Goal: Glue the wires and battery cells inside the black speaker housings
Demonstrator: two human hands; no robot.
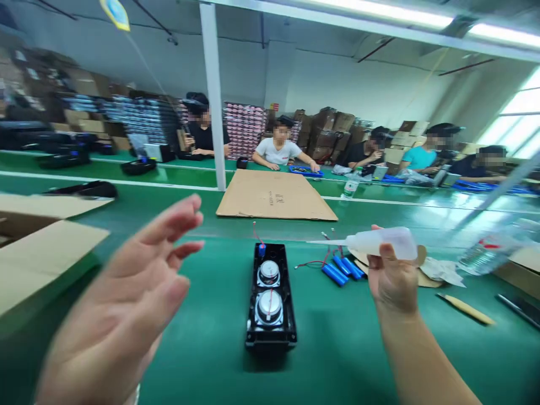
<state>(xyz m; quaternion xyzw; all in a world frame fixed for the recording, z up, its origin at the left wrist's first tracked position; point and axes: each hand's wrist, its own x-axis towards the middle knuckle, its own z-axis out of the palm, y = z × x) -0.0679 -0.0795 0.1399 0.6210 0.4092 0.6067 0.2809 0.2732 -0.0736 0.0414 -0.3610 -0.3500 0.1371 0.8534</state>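
Translucent plastic bottle [382, 242]; glossy (black) speaker housing [270, 298]

A speaker case [270, 295] lies on the table [337, 349] between the two hands, the left hand [126, 315] raised to its left, the right hand [392, 278] to its right holding a squeeze bottle [379, 243] whose nozzle points left. Batteries [341, 269] lie just behind that hand, a cardboard sheet [274, 196] farther back, boxes [42, 247] at the left edge, and a water bottle [485, 253] to the far right.
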